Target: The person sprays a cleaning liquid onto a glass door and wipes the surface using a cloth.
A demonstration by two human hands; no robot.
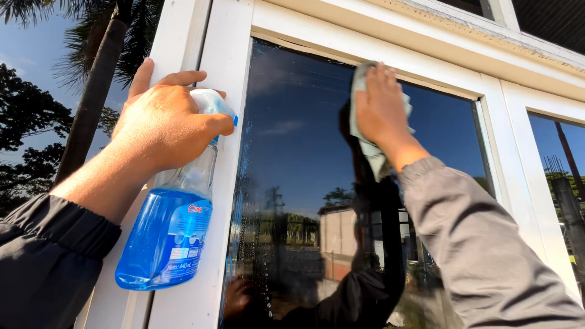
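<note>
My left hand [163,119] grips the white trigger head of a clear spray bottle [169,228] holding blue liquid, held up against the white window frame [226,73]. My right hand [381,109] presses a pale grey-green cloth [370,152] flat on the upper part of the dark window pane [292,158]. Droplets and wet streaks run down the pane's left side. The glass mirrors my arm, sky and buildings.
A second pane [563,158] sits to the right behind a white mullion [524,158]. A palm trunk [91,91] and trees stand to the left of the frame. A white lintel [426,36] runs above the glass.
</note>
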